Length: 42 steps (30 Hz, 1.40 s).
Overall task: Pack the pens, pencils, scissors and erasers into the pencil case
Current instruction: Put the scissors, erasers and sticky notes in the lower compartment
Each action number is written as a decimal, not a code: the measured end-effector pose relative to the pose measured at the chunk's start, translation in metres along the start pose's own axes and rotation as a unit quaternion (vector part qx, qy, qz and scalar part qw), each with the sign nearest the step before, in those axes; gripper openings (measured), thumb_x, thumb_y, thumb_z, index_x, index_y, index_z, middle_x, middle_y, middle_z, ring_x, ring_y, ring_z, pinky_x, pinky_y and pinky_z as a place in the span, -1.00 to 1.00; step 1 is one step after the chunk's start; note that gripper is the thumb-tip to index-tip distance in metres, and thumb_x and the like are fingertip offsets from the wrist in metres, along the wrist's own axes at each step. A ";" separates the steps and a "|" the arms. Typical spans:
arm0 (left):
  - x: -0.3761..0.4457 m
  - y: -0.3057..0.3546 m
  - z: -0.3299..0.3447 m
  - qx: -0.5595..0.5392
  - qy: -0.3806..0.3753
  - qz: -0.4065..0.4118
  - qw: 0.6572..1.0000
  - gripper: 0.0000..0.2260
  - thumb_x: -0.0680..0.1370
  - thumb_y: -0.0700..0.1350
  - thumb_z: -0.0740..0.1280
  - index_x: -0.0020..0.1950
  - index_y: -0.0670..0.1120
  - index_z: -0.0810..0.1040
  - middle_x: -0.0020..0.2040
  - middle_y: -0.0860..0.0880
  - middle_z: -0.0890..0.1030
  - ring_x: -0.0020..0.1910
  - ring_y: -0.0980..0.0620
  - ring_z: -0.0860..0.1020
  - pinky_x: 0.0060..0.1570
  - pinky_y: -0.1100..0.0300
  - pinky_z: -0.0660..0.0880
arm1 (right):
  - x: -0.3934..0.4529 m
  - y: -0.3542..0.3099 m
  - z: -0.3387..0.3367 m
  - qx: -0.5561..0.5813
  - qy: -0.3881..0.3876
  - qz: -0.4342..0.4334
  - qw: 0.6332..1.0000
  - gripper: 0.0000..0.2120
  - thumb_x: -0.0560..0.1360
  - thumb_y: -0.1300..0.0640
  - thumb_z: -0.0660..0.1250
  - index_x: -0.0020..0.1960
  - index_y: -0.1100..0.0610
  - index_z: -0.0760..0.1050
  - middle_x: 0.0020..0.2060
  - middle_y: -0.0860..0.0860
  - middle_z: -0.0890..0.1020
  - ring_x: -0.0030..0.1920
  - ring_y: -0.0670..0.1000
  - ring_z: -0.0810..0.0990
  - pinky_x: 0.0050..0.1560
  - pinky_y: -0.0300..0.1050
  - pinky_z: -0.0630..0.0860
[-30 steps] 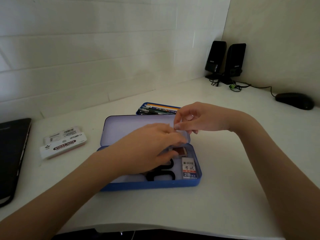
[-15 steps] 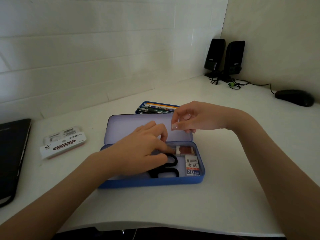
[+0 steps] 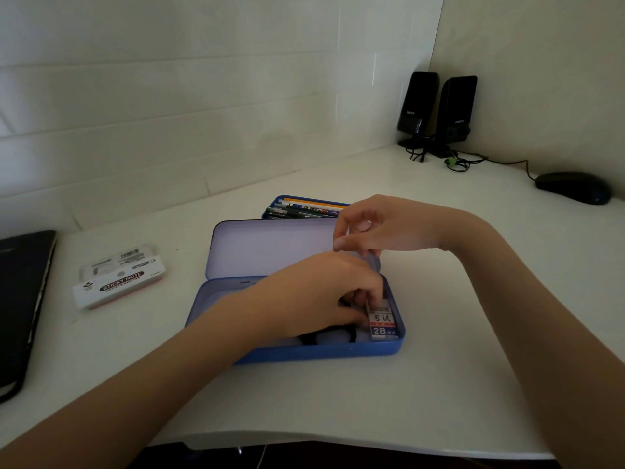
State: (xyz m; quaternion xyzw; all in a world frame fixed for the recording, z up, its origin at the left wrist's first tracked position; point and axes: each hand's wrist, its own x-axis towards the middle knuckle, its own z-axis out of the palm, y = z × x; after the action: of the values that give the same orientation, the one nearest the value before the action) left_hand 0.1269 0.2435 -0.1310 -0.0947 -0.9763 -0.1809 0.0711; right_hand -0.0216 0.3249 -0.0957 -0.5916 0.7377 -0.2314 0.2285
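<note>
Pencil case (image 3: 304, 353) open under both my hands.
My left hand (image 3: 314, 296) curls its fingers (image 3: 372, 299) around the 2B eraser (image 3: 384, 323); my right hand (image 3: 382, 228) pinches the lid (image 3: 270, 247).

We see a blue pencil case (image 3: 324, 353) with a pale lilac inside to its lid (image 3: 270, 247). In it lie black scissor handles (image 3: 321, 336) and a white eraser (image 3: 384, 321) banded red and blue, marked 2B. Behind, a blue tray (image 3: 306, 208) carries orange, green and patterned pens. The sticky-note pack (image 3: 118, 282) is white with a dark label. The table (image 3: 439, 367) is white; the speakers (image 3: 436, 110) and mouse (image 3: 573, 187) are black.
</note>
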 end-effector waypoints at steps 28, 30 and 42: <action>-0.002 -0.004 0.003 -0.077 0.025 0.022 0.996 -0.79 0.44 -0.23 0.37 0.05 -0.11 0.66 -0.03 -0.07 0.62 -0.03 0.23 0.43 0.04 0.55 0.30 | 0.006 0.007 0.007 -0.026 -0.030 0.020 0.999 -0.90 0.52 0.13 0.27 -0.06 0.06 0.57 -0.54 -0.07 0.52 -0.41 -0.08 0.54 -0.23 -0.20 0.51; -0.003 -0.005 0.006 -0.055 0.016 0.028 0.998 -0.73 0.45 -0.27 0.27 0.05 -0.09 0.67 0.00 -0.05 0.58 0.01 0.30 0.31 0.09 0.59 0.18 | 0.005 0.007 0.007 -0.029 -0.027 0.019 0.999 -0.89 0.52 0.14 0.26 -0.06 0.05 0.56 -0.49 -0.06 0.54 -0.41 -0.08 0.54 -0.24 -0.23 0.50; -0.006 -0.004 0.004 -0.064 0.074 -0.020 0.995 -0.67 0.40 -0.25 0.20 0.00 -0.03 0.69 0.00 0.08 0.56 -0.10 0.28 0.47 -0.05 0.45 0.37 | 0.004 0.004 0.006 -0.027 -0.033 0.029 0.999 -0.91 0.47 0.16 0.28 -0.10 0.04 0.56 -0.47 -0.04 0.56 -0.37 -0.06 0.54 -0.17 -0.15 0.49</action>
State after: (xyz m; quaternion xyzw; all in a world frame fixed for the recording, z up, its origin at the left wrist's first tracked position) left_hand 0.1313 0.2402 -0.1368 -0.0659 -0.9565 -0.2509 0.1335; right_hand -0.0219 0.3217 -0.1036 -0.5834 0.7523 -0.1851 0.2437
